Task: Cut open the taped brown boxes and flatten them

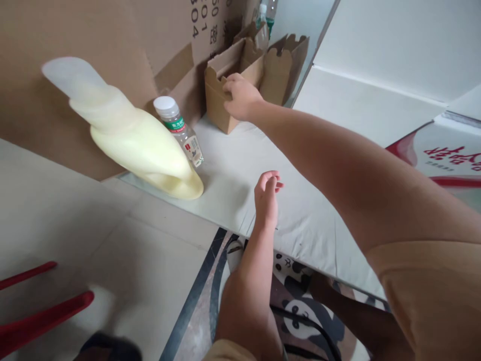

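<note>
My right hand [243,97] is at the near end of an open-topped cardboard box [219,103], its bent fingers and thumb closed at the box wall. The exact grip is partly hidden. Lower down, my left hand [267,196] hovers over the pale surface with loosely curled fingers, slightly apart, holding nothing. Left of the box stands a clear plastic bottle [183,131] with a white cap and green label. Next to the bottle is a smooth pale yellow curved object [143,143] with a whitish translucent top; I cannot tell its kind.
A second cardboard box [280,70] and more bottles [266,17] stand behind. Large printed cardboard [124,30] rises along the back left. The white-covered surface [311,200] ends above a panda-patterned mat [304,321]. Red bars [48,313] are at lower left, a red-and-white printed item [443,155] at right.
</note>
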The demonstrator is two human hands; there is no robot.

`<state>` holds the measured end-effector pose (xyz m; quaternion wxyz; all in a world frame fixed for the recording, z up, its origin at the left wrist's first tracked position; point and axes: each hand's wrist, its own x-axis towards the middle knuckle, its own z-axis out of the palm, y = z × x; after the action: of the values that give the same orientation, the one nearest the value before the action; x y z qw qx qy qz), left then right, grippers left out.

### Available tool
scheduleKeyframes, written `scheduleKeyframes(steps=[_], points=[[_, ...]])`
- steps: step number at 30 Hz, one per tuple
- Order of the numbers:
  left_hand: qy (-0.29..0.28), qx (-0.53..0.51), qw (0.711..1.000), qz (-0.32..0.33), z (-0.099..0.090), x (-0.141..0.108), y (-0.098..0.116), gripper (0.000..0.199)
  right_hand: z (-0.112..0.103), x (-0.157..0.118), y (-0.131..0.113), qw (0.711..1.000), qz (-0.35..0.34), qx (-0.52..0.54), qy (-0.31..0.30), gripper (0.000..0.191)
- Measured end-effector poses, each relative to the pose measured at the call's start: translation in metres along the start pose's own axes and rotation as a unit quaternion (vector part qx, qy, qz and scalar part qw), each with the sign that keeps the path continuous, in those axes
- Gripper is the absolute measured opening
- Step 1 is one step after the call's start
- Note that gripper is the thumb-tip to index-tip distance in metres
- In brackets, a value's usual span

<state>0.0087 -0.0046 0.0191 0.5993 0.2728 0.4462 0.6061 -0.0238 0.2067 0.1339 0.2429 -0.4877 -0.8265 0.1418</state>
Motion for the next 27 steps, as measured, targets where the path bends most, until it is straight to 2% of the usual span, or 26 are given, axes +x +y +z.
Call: scheduleKeyframes(steps=[2, 4, 5, 7, 9, 10, 12, 14, 16, 18, 22, 24, 27], points=[[0.024, 0.006, 0.999, 0.020, -0.004, 0.002, 0.000, 0.018, -0.008, -0.018, 0.003, 1.000, -0.014, -0.015, 0.012, 0.019], [0.105, 0.028, 0.989, 0.096, -0.015, 0.003, 0.001, 0.018, -0.027, -0.052, 0.011, 0.999, -0.031, -0.007, 0.024, 0.021], [0.161, 0.042, 0.974, 0.155, -0.023, 0.004, 0.003, 0.020, -0.041, -0.075, 0.017, 0.999, -0.033, 0.001, 0.030, 0.023], [0.274, 0.073, 0.921, 0.268, -0.040, 0.005, 0.007, 0.025, -0.073, -0.132, 0.031, 0.997, -0.060, 0.032, 0.032, 0.020], [0.281, 0.088, 0.902, 0.315, -0.054, 0.005, 0.011, 0.032, -0.104, -0.201, 0.045, 0.996, -0.083, 0.030, 0.035, 0.017], [0.266, 0.096, 0.902, 0.326, -0.057, 0.004, 0.013, 0.034, -0.117, -0.237, 0.051, 0.993, -0.100, 0.028, 0.055, 0.016], [0.194, 0.093, 0.914, 0.345, -0.054, 0.001, 0.016, 0.040, -0.132, -0.307, 0.062, 0.991, -0.075, 0.025, 0.109, 0.016], [0.074, 0.086, 0.932, 0.345, -0.040, -0.003, 0.014, 0.050, -0.134, -0.368, 0.069, 0.980, 0.020, 0.045, 0.191, 0.013], [-0.041, 0.084, 0.941, 0.327, -0.020, -0.009, 0.009, 0.056, -0.127, -0.411, 0.074, 0.958, 0.082, 0.043, 0.270, 0.010], [-0.107, 0.091, 0.941, 0.306, 0.001, -0.016, 0.000, 0.058, -0.117, -0.436, 0.078, 0.938, 0.112, 0.024, 0.328, 0.013], [-0.152, 0.108, 0.940, 0.287, 0.035, -0.028, -0.019, 0.063, -0.112, -0.452, 0.087, 0.900, 0.130, 0.020, 0.416, 0.028], [-0.164, 0.117, 0.934, 0.294, 0.049, -0.033, -0.027, 0.060, -0.115, -0.456, 0.094, 0.901, 0.131, 0.032, 0.413, 0.030], [-0.175, 0.133, 0.924, 0.315, 0.065, -0.037, -0.037, 0.051, -0.118, -0.467, 0.107, 0.901, 0.161, 0.037, 0.401, 0.021]])
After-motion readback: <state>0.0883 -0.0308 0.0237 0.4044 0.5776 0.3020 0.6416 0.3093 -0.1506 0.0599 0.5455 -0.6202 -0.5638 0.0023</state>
